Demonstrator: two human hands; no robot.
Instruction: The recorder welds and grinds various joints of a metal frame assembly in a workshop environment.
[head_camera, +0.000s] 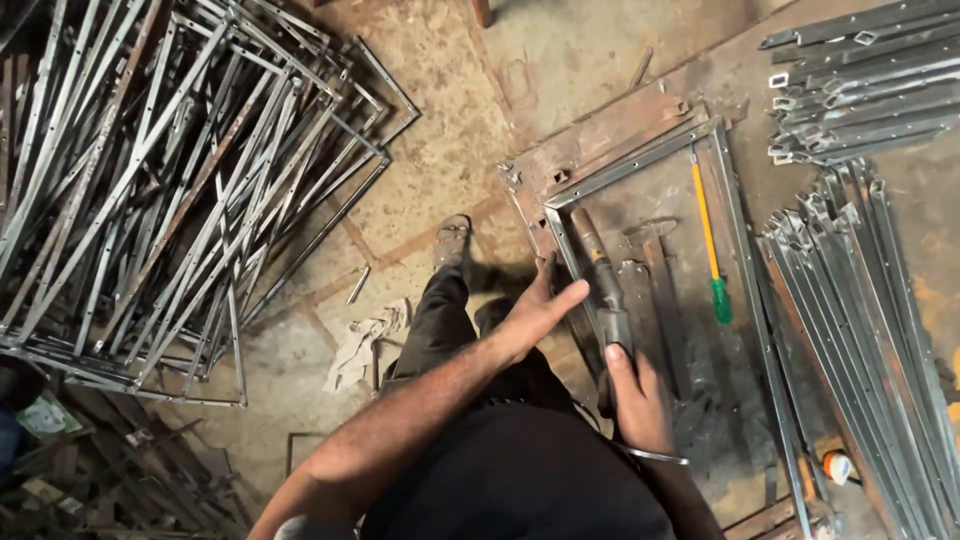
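Grey steel hammer (603, 290), held over the thin rectangular steel frame (640, 165) on the workbench, right hand (635, 395) clenched round its handle, left hand (535, 310) open-fingered steadying the frame's edge; striking step, needing aim; yellow-green screwdriver (710, 245) beside.

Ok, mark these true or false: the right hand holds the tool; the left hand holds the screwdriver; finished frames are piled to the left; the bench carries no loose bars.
1. The right hand grips a metal tool: true.
2. The left hand holds the screwdriver: false, it rests on the metal frame; the screwdriver lies apart.
3. Frames are piled on the floor at left: true.
4. The bench carries no loose bars: false, bars lie at right.
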